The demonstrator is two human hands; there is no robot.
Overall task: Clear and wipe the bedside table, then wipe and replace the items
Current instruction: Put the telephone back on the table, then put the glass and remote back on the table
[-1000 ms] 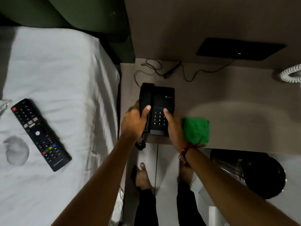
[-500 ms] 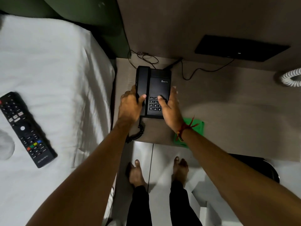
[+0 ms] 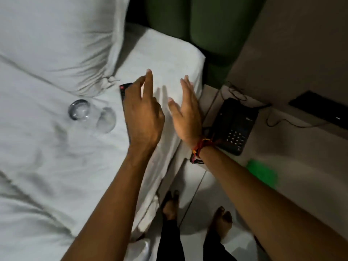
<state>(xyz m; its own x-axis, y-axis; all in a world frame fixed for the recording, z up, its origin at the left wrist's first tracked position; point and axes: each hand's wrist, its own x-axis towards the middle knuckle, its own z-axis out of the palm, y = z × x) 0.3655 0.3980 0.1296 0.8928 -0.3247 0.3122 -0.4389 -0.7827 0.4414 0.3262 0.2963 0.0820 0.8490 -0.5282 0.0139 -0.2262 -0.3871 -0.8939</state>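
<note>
The black telephone [image 3: 235, 125] stands on the beige bedside table [image 3: 293, 147] near its back left corner, handset on the cradle. A green cloth [image 3: 263, 173] lies on the table's front edge, right of my right forearm. My left hand [image 3: 144, 113] hovers open above the black remote [image 3: 124, 91] on the white bed, hiding most of it. My right hand [image 3: 185, 113] is open over the bed's edge, fingers spread, holding nothing. Two clear glasses [image 3: 80, 110] lie on their sides on the sheet to the left.
A white pillow [image 3: 56, 38] lies at the head of the bed, against the green headboard [image 3: 197, 21]. A thin cable [image 3: 276, 121] runs behind the telephone to a dark wall panel [image 3: 320, 108]. My bare feet stand on the pale floor [image 3: 195, 185] between bed and table.
Both hands have let go of the telephone, which now rests on the table. They swung left over the bed, the left one above the remote. The view turned left too.
</note>
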